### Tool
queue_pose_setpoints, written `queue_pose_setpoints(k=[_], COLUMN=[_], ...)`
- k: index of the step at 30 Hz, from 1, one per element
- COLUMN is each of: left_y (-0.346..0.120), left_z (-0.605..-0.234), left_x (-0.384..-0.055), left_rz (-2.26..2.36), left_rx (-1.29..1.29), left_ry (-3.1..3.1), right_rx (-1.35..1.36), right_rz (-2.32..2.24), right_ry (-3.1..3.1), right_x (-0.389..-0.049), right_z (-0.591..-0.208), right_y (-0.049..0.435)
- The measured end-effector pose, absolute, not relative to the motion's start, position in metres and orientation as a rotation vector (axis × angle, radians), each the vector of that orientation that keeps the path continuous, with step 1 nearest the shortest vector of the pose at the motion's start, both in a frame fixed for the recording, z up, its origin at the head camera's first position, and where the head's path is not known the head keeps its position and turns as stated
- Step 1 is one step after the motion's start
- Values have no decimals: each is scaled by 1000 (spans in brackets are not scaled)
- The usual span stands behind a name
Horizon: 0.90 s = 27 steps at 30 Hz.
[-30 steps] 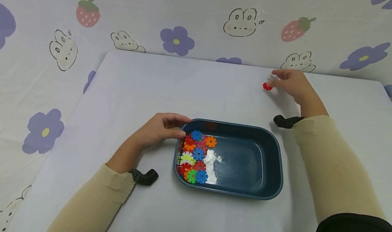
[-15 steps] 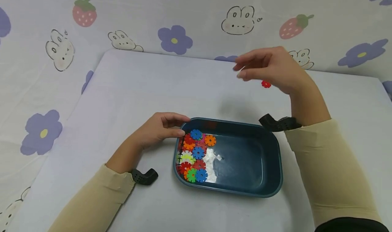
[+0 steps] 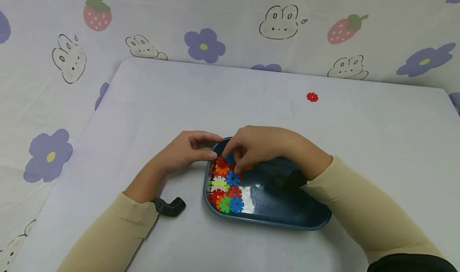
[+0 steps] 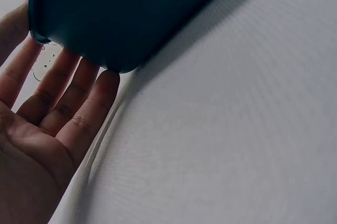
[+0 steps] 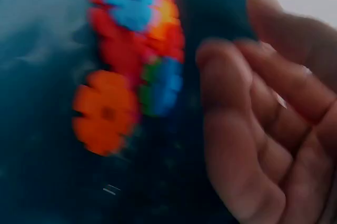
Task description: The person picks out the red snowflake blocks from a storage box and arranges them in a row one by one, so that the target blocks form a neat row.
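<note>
The left hand, its fingers loosely spread, touches the far left corner of a dark blue rectangular plastic tray on a white table. The right hand, thumb and bent fingertips apart, reaches over multicoloured notched plastic discs at the tray's left end. A round red notched disc lies beyond.

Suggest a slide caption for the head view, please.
Left hand at the corner of a blue tray, right hand by its colorful discs, one red disc on the white table beyond.
</note>
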State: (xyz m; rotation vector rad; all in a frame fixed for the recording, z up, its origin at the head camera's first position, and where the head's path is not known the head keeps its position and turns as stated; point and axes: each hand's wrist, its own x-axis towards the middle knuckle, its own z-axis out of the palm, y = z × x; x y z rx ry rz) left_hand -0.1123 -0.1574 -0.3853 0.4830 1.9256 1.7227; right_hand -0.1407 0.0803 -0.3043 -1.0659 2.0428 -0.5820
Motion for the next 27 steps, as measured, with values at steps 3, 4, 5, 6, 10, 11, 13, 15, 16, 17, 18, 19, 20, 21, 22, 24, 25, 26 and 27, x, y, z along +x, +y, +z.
queue_pose_setpoints(k=[3, 4, 5, 6, 10, 11, 13, 15, 16, 17, 18, 19, 20, 21, 22, 24, 25, 26, 27], left_y=[-157, -157, -157, -157, -157, -157, -158, -158, -158, -158, -157, -157, -157, -157, -157, -157, -157, -157, -156], left_z=[-384, -384, -384, -384, -385, -386, -386, -387, -387, -387, -387, -386, -386, -386, -386, -386, -386, -386, -386], left_x=[-113, -113, -113, -113, -114, -114, -114, -113, -113, -113, -113, -113, -113, -113, -113, -113, -113, -113, -113], left_rz=[1730, 1732, 1733, 1734, 1738, 1738, 1739, 1740, 1739, 1737, 1737, 1736, 1734, 1731, 1727, 1723, 1722, 1722, 1722], left_rx=[489, 489, 488, 486, 471, 468, 466, 462, 461, 460, 457, 456, 456, 458, 458, 463, 466, 467, 468], left_ry=[1919, 1918, 1919, 1919, 1922, 1922, 1924, 1923, 1924, 1924, 1923, 1922, 1923, 1926, 1929, 1933, 1935, 1936, 1936], right_rx=[-1068, -1070, -1079, -1087, -1119, -1130, -1147, -1169, -1182, -1195, -1204, -1211, -1219, -1227, -1235, -1253, -1265, -1273, -1284], right_rz=[-480, -450, -423, -395, -305, -287, -265, -246, -238, -237, -236, -238, -244, -252, -263, -293, -308, -322, -334], right_ry=[2128, 2161, 2188, 2216, 2314, 2336, 2374, 2403, 2413, 2417, 2419, 2418, 2417, 2415, 2412, 2407, 2406, 2405, 2404], right_x=[-135, -133, -131, -128, -121, -120, -118, -117, -117, -116, -116, -116, -116, -116, -116, -116, -116, -116, -116], right_z=[-313, -315, -318, -320, -329, -331, -333, -334, -335, -335, -334, -334, -334, -334, -334, -333, -333, -333, -333], right_y=[73, 71, 69, 67, 61, 60, 58, 58, 58, 58, 58, 58, 59, 59, 60, 61, 62, 63, 63])
